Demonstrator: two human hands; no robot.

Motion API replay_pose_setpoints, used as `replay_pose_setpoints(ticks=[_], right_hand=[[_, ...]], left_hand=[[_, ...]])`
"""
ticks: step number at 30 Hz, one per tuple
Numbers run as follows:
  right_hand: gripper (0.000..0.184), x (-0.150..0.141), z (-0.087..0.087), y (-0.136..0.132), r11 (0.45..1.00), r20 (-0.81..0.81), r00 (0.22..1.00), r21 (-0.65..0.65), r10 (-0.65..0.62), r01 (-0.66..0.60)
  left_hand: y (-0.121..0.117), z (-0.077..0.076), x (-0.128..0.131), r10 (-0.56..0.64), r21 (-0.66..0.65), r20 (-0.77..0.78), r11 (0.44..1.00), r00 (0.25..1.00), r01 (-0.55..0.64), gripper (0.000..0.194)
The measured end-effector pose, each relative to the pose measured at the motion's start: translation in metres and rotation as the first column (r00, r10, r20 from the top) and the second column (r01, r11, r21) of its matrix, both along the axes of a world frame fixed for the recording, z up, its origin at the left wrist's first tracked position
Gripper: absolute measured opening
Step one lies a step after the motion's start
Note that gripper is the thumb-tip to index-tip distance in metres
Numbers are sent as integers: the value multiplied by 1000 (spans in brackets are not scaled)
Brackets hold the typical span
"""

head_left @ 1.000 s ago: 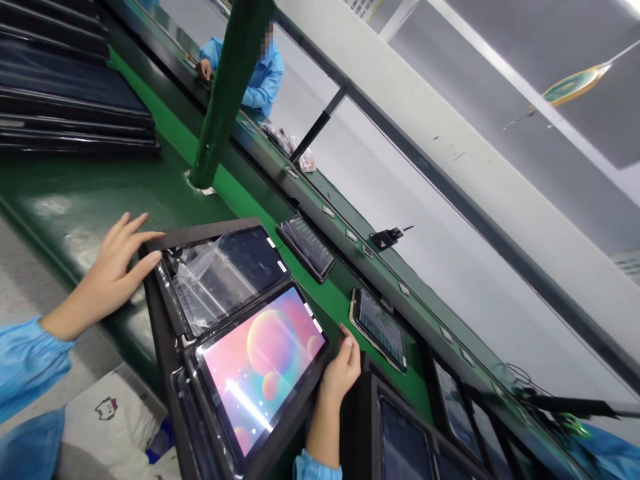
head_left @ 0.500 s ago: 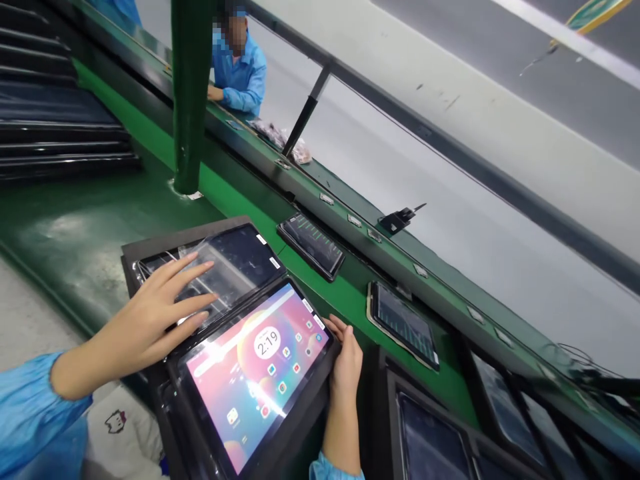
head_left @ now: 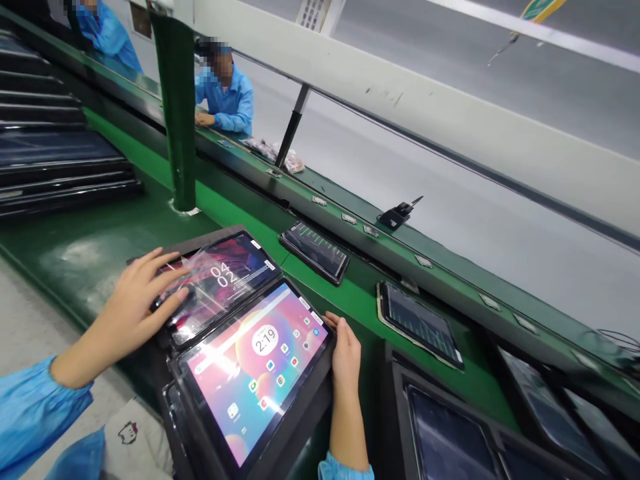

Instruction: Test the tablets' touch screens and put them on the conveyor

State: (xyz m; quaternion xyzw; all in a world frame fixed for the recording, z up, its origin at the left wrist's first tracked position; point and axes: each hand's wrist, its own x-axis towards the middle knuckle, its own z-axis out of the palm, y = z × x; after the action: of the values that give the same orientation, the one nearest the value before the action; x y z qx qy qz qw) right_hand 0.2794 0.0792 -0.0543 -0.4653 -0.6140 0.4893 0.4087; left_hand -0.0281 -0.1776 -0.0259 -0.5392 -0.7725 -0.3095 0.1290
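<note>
Lying side by side in a dark tray on the green counter, the red tablet and the pink tablet both have lit screens. The left hand is spread wide, gripping nothing, over the red tablet's left end; a stray fingertip could set off its screen, or drag what looks like loose clear film out of place. The right hand is at the tray's right side, fingers bent; its palm side is hidden, so I cannot tell whether it grips. If that support is weak, a hard press from the left might slide the tray. Glare could mask a scratch.
</note>
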Motion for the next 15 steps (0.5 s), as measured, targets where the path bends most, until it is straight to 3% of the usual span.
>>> replay_pose_setpoints(ticks=[3,5,8,11,13,15], right_hand=[[60,-1,0,0,1000,-14,1000,6,2,-2],[61,-1,0,0,1000,-18,1000,13,1,-1],[60,-1,0,-2,1000,-15,1000,28,-3,3],[58,-2,2,-5,999,-12,1000,53,-3,4],[55,-3,5,-9,996,-7,1000,84,-12,13],[51,-4,8,-13,992,0,1000,125,-31,31]], left_hand=[[13,10,12,-225,-83,-55,972,973,221,34],[29,14,12,-282,-197,-83,945,956,262,34],[50,19,-4,-128,-265,-153,960,980,84,43],[48,22,-18,97,-173,-205,976,974,-134,47],[31,19,-11,125,-105,-176,984,976,-145,44],[6,11,10,12,-38,-120,999,993,-17,37]])
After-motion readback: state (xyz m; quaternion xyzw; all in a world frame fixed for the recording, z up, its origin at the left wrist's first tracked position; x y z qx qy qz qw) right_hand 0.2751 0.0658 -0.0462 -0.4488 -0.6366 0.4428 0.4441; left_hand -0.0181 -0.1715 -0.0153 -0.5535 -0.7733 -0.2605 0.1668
